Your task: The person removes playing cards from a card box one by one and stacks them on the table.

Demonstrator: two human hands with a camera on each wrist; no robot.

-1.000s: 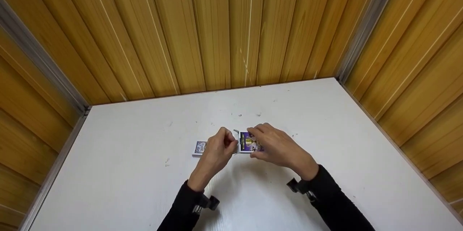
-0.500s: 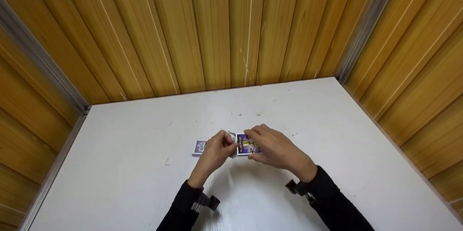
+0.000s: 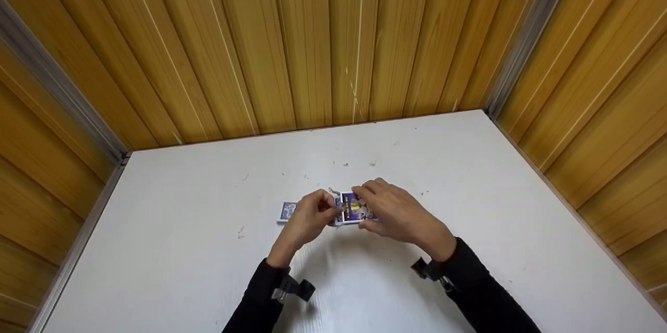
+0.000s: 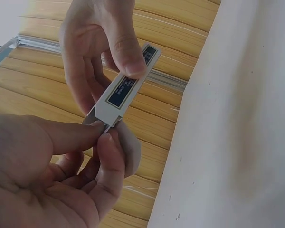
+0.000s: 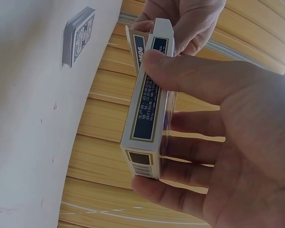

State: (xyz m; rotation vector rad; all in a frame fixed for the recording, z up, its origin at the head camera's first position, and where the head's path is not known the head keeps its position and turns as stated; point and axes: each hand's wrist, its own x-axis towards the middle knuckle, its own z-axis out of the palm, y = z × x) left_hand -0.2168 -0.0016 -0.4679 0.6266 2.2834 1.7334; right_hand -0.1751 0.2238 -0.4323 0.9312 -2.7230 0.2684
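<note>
A playing card box (image 3: 358, 207) with a purple and yellow picture on its face is held above the table between both hands. My right hand (image 3: 398, 210) grips it by its long edges, the thumb on the dark-labelled narrow side seen in the right wrist view. At the box's left end my left hand (image 3: 312, 216) pinches a thin edge between thumb and forefinger; I cannot tell whether this is a flap or a card. A pale end flap (image 5: 137, 45) stands out from the box there. Left of the hands lies a deck of playing cards (image 3: 288, 211), partly hidden.
Everything is over a white table (image 3: 172, 249) with small dark scuffs. Wood-patterned panel walls (image 3: 292, 46) stand behind and at both sides. In the right wrist view the stacked deck (image 5: 80, 35) rests on the tabletop, apart from the box.
The box has shifted slightly left and toward me, against the left fingers. A blue-patterned strip now shows at its left end. The right hand keeps its grip; the deck stays put.
</note>
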